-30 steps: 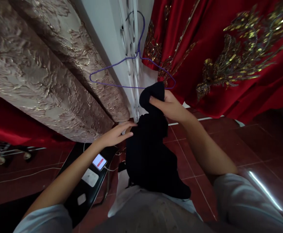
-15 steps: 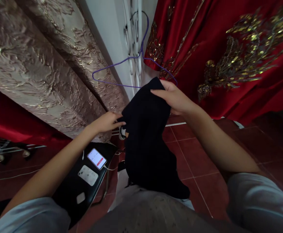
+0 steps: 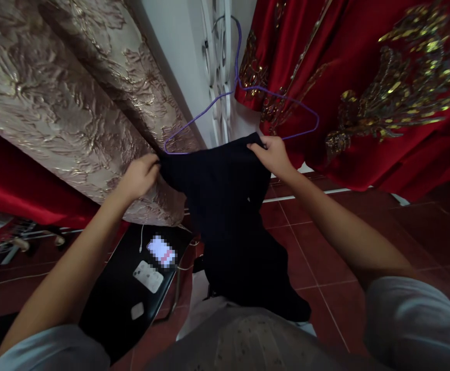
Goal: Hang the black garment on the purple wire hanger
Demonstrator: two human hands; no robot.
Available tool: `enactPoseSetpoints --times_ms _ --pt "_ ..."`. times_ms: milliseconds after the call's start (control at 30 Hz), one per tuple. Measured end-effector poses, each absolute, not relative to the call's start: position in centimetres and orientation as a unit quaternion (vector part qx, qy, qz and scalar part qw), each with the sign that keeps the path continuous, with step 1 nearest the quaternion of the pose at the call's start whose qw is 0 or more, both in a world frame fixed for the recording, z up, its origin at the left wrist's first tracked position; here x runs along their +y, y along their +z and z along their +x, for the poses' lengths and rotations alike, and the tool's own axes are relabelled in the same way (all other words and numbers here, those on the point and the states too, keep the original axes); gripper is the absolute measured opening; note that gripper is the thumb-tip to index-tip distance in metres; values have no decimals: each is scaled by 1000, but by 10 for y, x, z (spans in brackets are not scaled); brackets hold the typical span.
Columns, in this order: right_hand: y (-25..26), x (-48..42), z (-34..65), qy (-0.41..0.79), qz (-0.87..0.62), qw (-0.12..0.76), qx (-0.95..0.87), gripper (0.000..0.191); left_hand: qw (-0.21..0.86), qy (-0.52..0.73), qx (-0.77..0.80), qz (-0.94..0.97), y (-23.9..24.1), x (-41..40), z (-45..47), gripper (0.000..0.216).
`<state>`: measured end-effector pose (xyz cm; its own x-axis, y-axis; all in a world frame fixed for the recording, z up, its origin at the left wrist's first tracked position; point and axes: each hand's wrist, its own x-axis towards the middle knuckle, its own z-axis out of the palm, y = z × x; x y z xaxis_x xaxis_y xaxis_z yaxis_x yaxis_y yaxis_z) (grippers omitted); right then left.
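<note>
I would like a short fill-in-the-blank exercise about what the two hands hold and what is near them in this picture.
1. The left hand and the right hand hold a ___ garment stretched between them.
2. Behind the garment hangs an empty purple wire ___.
3. The embroidered dress on the right is ___ with gold.

Missing words: black; hanger; red

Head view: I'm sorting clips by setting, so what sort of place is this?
Probably a home or a small clothing room: a red embroidered garment hangs beside a purple wire hanger, brocade curtains drape on the left, and the floor is dark red tile.
</note>
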<state>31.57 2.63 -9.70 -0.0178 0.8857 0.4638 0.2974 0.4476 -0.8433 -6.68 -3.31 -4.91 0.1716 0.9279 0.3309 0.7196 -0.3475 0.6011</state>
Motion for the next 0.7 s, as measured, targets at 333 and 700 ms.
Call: enactPoseSetpoints --times_ms 333,700 --pt "-81 -10 325 274 -434 546 -663 30 94 388 550 734 -25 10 -14 35" --pt "-84 -7 327 282 -450 550 -645 35 132 426 487 751 -16 11 -22 32"
